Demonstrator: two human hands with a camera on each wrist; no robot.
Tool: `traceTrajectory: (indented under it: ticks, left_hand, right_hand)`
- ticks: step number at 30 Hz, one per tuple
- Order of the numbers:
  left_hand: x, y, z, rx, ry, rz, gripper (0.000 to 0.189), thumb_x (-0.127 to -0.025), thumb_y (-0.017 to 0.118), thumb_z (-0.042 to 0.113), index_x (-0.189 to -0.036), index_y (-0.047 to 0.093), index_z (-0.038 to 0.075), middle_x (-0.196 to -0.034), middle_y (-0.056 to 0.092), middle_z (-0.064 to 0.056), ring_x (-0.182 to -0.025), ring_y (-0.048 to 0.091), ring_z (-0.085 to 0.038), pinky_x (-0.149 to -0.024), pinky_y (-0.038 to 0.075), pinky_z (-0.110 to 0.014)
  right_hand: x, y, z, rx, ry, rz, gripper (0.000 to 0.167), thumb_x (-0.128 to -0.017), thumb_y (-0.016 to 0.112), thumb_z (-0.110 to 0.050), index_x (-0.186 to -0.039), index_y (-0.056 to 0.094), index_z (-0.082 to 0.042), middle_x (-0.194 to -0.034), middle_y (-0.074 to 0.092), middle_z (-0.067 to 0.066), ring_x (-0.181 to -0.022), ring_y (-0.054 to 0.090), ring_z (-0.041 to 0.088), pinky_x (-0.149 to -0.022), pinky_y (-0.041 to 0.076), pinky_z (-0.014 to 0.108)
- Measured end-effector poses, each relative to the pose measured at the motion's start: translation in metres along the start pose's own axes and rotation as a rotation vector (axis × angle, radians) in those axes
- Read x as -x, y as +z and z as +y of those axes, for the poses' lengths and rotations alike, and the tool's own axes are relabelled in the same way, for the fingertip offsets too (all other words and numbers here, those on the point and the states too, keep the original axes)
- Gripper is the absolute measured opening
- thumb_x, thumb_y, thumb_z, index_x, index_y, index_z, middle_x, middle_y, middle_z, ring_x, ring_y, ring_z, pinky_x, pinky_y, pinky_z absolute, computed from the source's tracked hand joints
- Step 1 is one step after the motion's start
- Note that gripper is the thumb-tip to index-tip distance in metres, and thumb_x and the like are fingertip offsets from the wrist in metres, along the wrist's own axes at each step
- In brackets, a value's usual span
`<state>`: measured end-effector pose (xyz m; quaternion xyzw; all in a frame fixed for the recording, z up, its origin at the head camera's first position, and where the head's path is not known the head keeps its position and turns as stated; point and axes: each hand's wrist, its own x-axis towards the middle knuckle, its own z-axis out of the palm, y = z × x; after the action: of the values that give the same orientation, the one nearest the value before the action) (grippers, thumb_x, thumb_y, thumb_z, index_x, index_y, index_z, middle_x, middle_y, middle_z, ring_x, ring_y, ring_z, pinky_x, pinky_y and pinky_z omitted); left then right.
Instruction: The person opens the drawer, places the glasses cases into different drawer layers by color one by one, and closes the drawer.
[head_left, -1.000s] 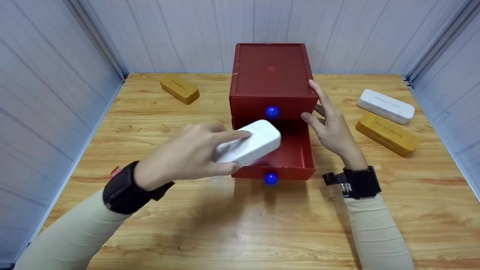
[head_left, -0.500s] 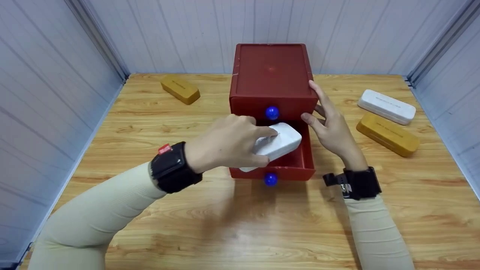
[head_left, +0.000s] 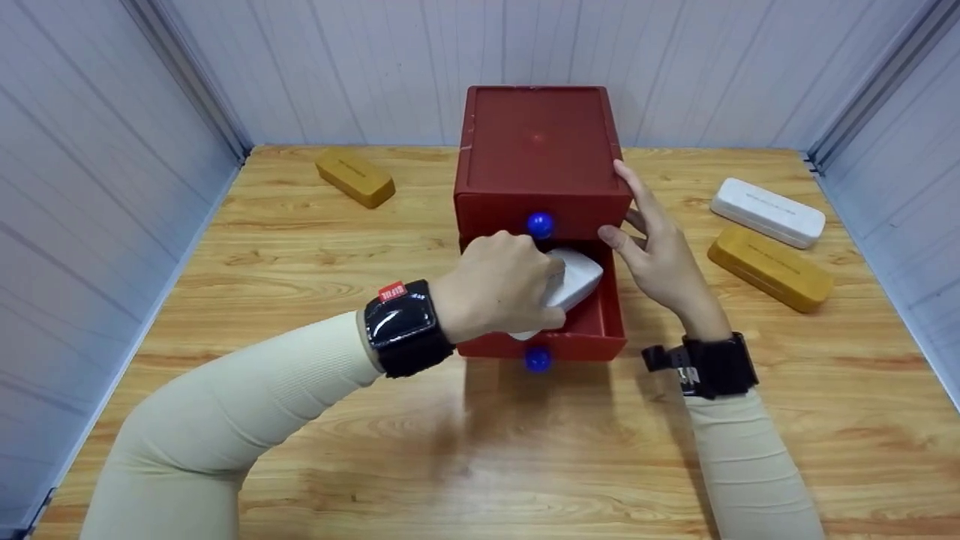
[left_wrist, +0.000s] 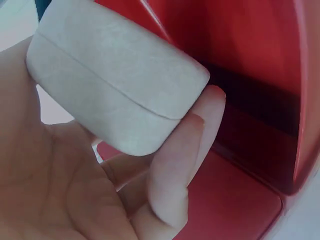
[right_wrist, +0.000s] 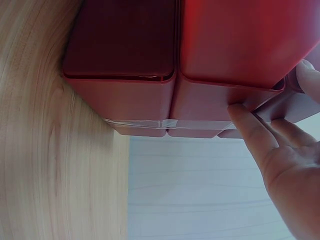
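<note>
A white glasses case [head_left: 577, 276] is held in my left hand [head_left: 502, 289], tilted over the pulled-out drawer [head_left: 581, 347] and partly inside it. The left wrist view shows the case [left_wrist: 115, 75] between thumb and fingers, the red drawer walls [left_wrist: 235, 35] close by. Part of the case is hidden under the hand. My right hand [head_left: 660, 259] rests against the right side of the red drawer cabinet [head_left: 536, 142], its thumb at the front edge of the upper drawer. In the right wrist view, straight fingers [right_wrist: 252, 132] touch the cabinet's side.
A mustard-yellow case [head_left: 355, 178] lies at the back left of the wooden table [head_left: 315, 465]. To the right lie a white case [head_left: 769, 211] and another yellow case [head_left: 770, 268], side by side. The upper drawer, with a blue knob [head_left: 540, 225], is closed. Panelled walls surround the table.
My left hand has carried the white glasses case rightward, from in front of the drawer's left side to over and partly into it. My right hand has stayed at the cabinet.
</note>
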<state>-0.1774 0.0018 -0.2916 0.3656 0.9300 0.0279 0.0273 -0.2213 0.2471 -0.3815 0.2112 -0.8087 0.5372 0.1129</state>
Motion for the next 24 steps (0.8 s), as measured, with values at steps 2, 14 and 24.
traceTrajectory:
  ticks: [2,14,24]
  left_hand:
    - [-0.004,0.001,0.002,-0.003,-0.026,-0.016,0.031,-0.095,0.071,0.046,-0.101,0.074,0.016,-0.08,0.068,-0.003,-0.072,0.066,-0.022,-0.06,0.06,-0.037]
    - [-0.022,0.007,0.008,0.013,-0.098,-0.067,0.042,-0.096,0.069,0.05,-0.116,0.069,0.013,-0.09,0.069,-0.007,-0.081,0.07,-0.025,-0.065,0.061,-0.038]
    - [-0.026,0.015,0.004,0.147,-0.112,-0.184,0.058,-0.099,0.068,0.053,-0.138,0.047,0.016,-0.096,0.065,-0.009,-0.083,0.068,-0.025,-0.067,0.058,-0.034]
  right_hand:
    - [0.0,-0.001,0.0,0.0,0.005,-0.003,0.071,-0.108,0.061,-0.015,-0.169,0.029,-0.032,-0.17,0.036,-0.002,-0.147,0.051,0.032,-0.105,0.056,0.042]
    - [0.002,-0.005,0.001,-0.016,0.015,-0.003,0.072,-0.108,0.061,-0.014,-0.169,0.029,-0.032,-0.171,0.034,-0.005,-0.148,0.05,0.03,-0.106,0.055,0.037]
    - [0.002,-0.005,0.001,-0.007,0.01,-0.005,0.072,-0.108,0.061,-0.014,-0.169,0.029,-0.032,-0.171,0.034,-0.004,-0.148,0.05,0.031,-0.105,0.056,0.036]
